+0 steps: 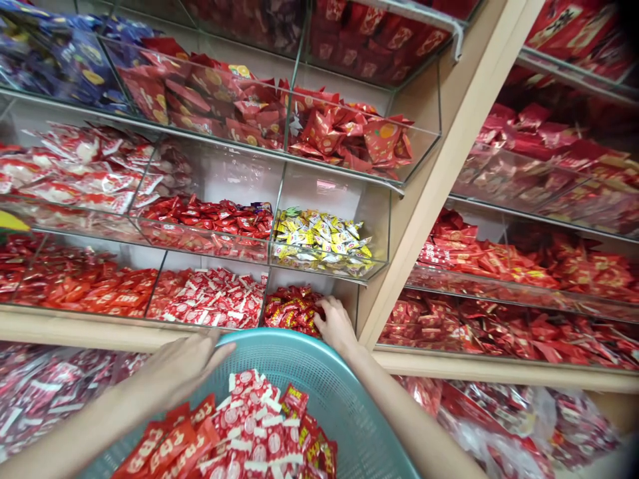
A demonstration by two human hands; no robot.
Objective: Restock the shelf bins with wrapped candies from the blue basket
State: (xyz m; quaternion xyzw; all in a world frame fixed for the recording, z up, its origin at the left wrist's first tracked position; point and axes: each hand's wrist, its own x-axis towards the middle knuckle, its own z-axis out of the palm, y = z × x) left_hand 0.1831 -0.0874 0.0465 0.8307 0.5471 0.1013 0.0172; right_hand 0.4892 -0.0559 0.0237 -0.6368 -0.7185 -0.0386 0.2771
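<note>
A teal plastic basket (294,342) with a perforated wall stands in front of me, tilted toward me. My left hand (182,362) grips its far left rim, thumb on the inner side. Inside lie orange-red packets (174,449), red-and-white wrapped candies (249,426) and red candies with yellow lettering (317,439). My right hand (335,324) reaches over the rim into a low shelf compartment. Its bent fingers are apart and touch the red-and-yellow wrapped candies (292,309) there; nothing shows between them.
Left of that compartment are red-and-white candies (219,296) and orange-red packets (124,293). Above sit yellow-and-white candies (324,236) behind a clear divider (329,265). A wooden upright (449,159) separates the right-hand shelves of red packets. Bagged sweets (524,426) lie below the wooden ledge (469,366).
</note>
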